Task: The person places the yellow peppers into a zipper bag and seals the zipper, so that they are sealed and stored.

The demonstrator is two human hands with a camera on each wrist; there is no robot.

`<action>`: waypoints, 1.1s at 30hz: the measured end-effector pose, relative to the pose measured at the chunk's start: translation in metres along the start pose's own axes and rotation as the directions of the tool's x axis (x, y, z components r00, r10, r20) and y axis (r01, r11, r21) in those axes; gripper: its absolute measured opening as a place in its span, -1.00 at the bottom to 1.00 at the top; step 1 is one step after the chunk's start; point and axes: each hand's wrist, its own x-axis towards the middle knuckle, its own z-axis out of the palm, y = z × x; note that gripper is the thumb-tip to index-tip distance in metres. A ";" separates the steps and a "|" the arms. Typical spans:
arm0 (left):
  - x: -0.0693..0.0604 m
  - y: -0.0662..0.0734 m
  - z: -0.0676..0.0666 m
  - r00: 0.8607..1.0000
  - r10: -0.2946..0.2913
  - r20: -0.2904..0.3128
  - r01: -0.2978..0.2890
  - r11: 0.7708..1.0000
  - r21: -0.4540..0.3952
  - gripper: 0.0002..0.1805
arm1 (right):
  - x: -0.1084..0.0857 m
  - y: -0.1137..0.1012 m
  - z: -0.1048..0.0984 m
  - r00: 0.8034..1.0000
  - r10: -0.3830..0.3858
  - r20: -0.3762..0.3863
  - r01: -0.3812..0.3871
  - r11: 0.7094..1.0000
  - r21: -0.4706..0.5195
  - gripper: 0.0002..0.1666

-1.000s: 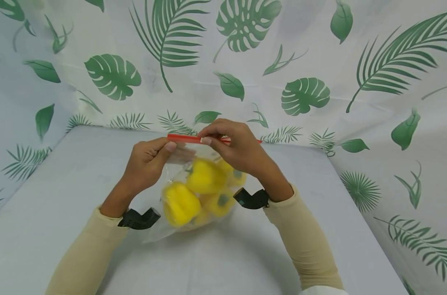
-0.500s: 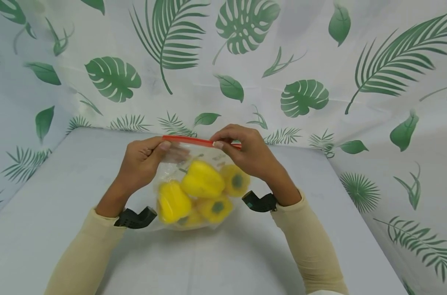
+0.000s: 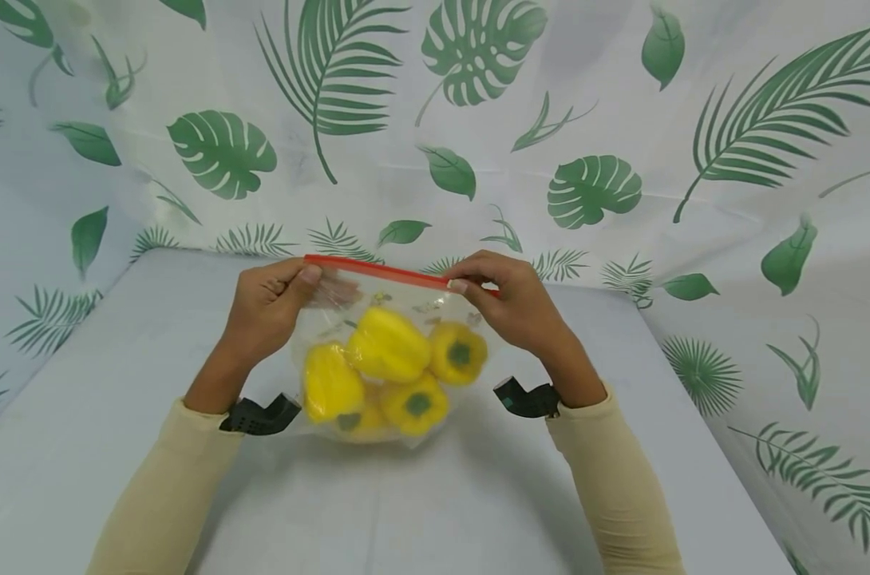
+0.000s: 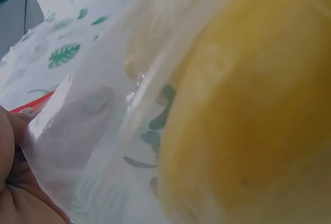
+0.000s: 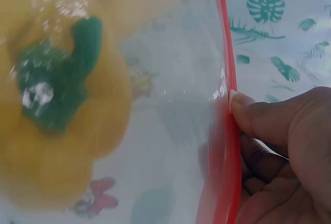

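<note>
A clear zip-top bag (image 3: 322, 323) hangs upright between my hands, with a red zip strip (image 3: 377, 269) along its top. Several yellow bell peppers (image 3: 389, 345) with green stems lie inside, one filling much of the left wrist view. At the strip's left end, my left hand (image 3: 266, 310) grips the bag's corner, some fingers behind the film. My right hand (image 3: 516, 302) pinches the strip farther right, thumb in front; the right wrist view shows this thumb (image 5: 269, 120) pressed against the red strip. Right of the thumb, the strip's end is partly hidden by the hand.
Below the bag spreads a pale table surface (image 3: 406, 511). Behind it stands a white backdrop with green leaf prints (image 3: 478, 192). A black camera mount is on each wrist, the left one (image 3: 262, 415) and the right one (image 3: 527, 398).
My right hand has slid rightward along the red strip, while my left hand has shifted slightly left. The bag has spread wider and now faces me more fully.
</note>
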 end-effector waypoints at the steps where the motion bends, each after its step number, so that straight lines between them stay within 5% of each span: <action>1: 0.000 -0.001 -0.001 1.000 -0.002 -0.004 0.002 1.000 -0.001 -0.73 | -0.001 0.001 -0.001 1.000 0.009 -0.003 -0.009 1.000 0.000 -0.83; 26: -0.001 -0.014 -0.014 0.990 -0.132 -0.044 0.135 0.988 0.073 -0.72 | -0.044 0.051 -0.029 0.982 0.135 -0.135 -0.147 0.985 -0.087 -0.81; 30: -0.001 -0.013 -0.012 0.983 -0.166 -0.078 0.170 0.984 0.047 -0.69 | -0.045 0.048 -0.028 0.980 0.122 -0.156 -0.128 0.991 -0.028 -0.81; 33: 0.000 -0.014 -0.009 0.968 -0.224 -0.112 0.220 0.974 -0.054 -0.67 | -0.044 0.046 -0.027 0.978 0.122 -0.167 -0.125 0.992 -0.007 -0.80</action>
